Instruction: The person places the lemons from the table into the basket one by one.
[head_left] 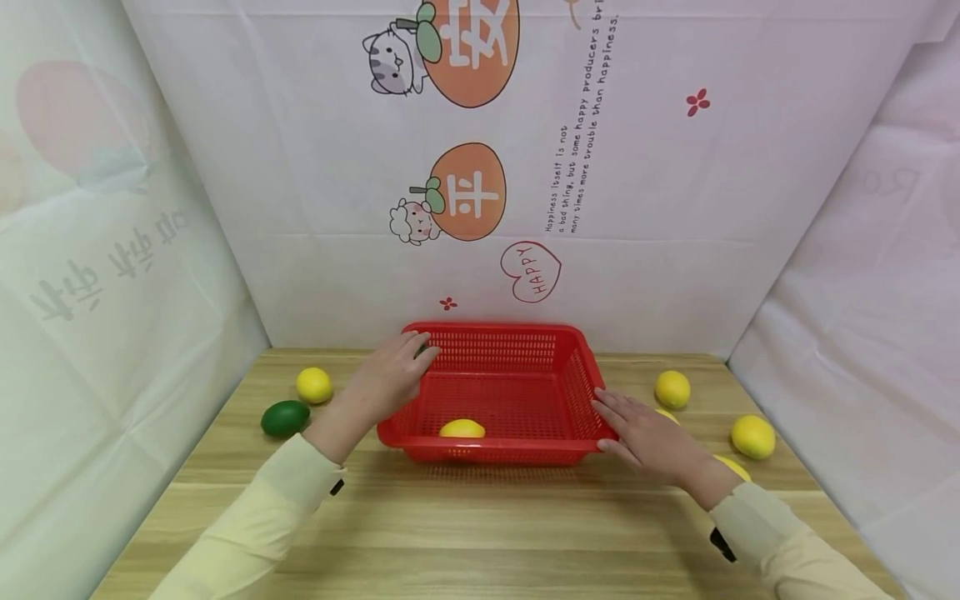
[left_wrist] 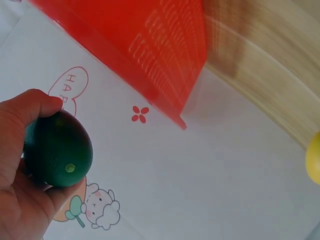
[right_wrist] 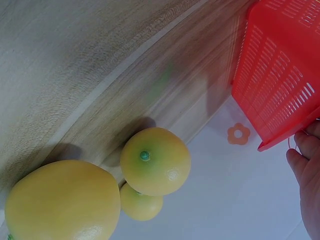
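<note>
My left hand point(head_left: 390, 372) is above the left rim of a red plastic basket point(head_left: 495, 444). Its thumb and fingers grip a dark green oval fruit point(left_wrist: 61, 149), like an avocado, with a pale stem spot; the head view mostly hides it. My right hand point(head_left: 647, 435) rests its fairly straight fingers against the basket's right rim, the thumb by the front corner. Inside the basket, at the front left, lies one lemon point(head_left: 462, 428). In the right wrist view, the fingertips point(right_wrist: 298, 161) are at the rim.
Left of the basket, a lemon point(head_left: 314, 385) and another green fruit point(head_left: 286, 418) lie on the wooden table point(head_left: 450, 533). Several lemons point(head_left: 753, 437) are on the right, some partly behind my right hand. A printed white cloth point(head_left: 337, 275) stands behind the basket.
</note>
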